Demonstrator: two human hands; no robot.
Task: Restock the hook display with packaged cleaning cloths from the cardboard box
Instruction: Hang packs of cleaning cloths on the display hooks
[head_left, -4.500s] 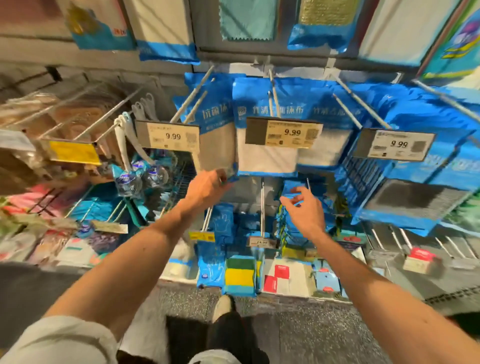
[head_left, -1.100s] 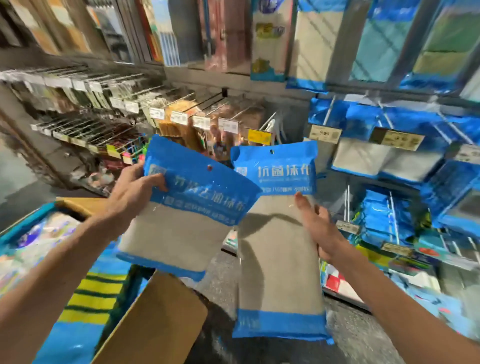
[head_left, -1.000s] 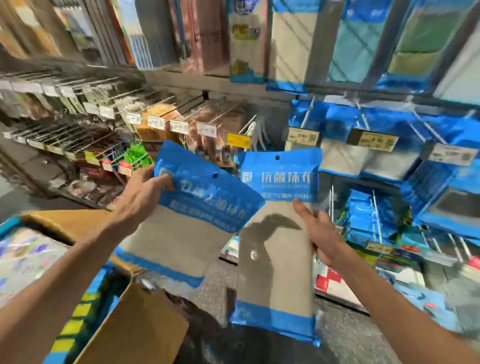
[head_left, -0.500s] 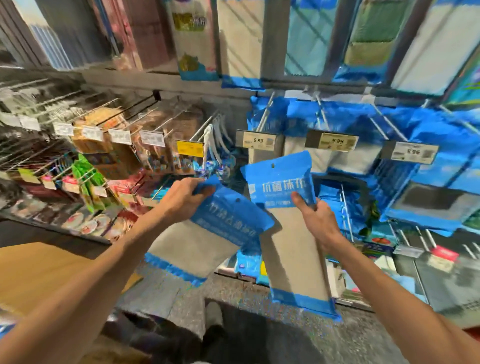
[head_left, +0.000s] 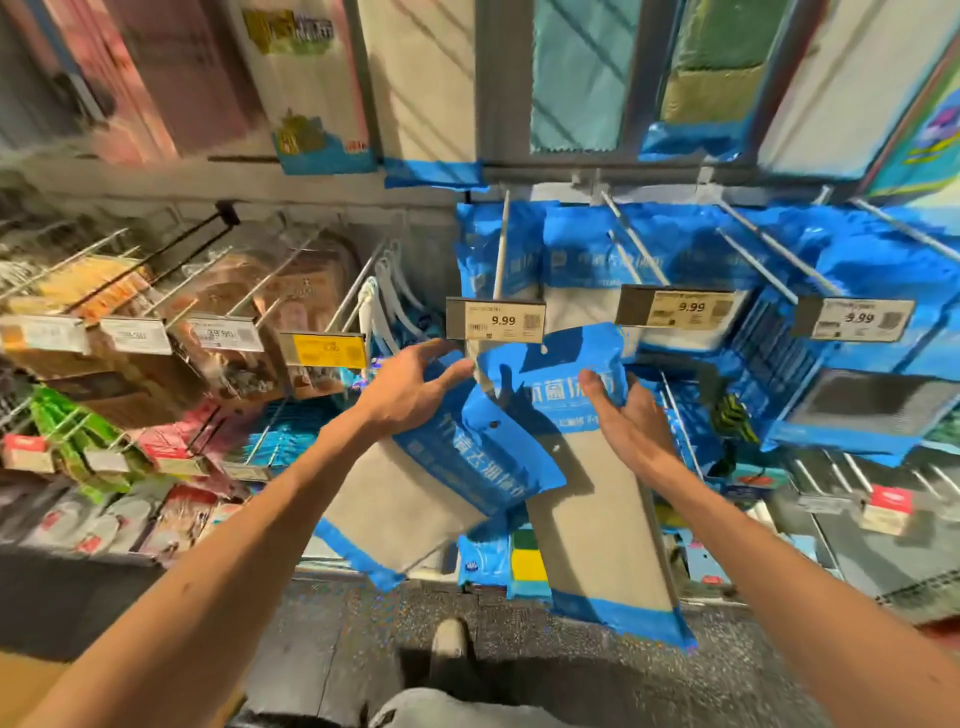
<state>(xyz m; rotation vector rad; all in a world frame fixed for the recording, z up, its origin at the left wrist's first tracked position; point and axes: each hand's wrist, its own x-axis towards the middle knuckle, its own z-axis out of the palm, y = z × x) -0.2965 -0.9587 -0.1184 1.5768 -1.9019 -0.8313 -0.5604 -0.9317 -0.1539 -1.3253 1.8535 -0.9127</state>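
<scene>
Two grey cleaning cloths in blue-headed packaging are held up in front of the hook display. The upright cloth pack (head_left: 592, 499) is pinched at its blue header by the right hand (head_left: 626, 423), thumb on the printed front and fingers behind. Its top edge is raised to just under the leftmost 9.99 price tag (head_left: 496, 320), and its hang hole sits just below that tag, off the hook (head_left: 501, 249). The tilted cloth pack (head_left: 415, 499) is gripped at its header corner by the left hand (head_left: 410, 389), fingers stretched over the top edge. This pack is slanted down to the left and overlaps the front of the upright pack. Matching hung packs (head_left: 582, 249) are seen behind the tag, on the hook and on the neighbouring pegs. Two more 9.99 tags (head_left: 675, 307) are seen to the right, and a yellow tag (head_left: 322, 351) to the left, over brown packaged goods (head_left: 244, 312) that are too blurred to identify. Larger cloths (head_left: 576, 73) are hung along the row above. A speckled floor (head_left: 353, 649) and one shoe (head_left: 449, 639) are seen below.
</scene>
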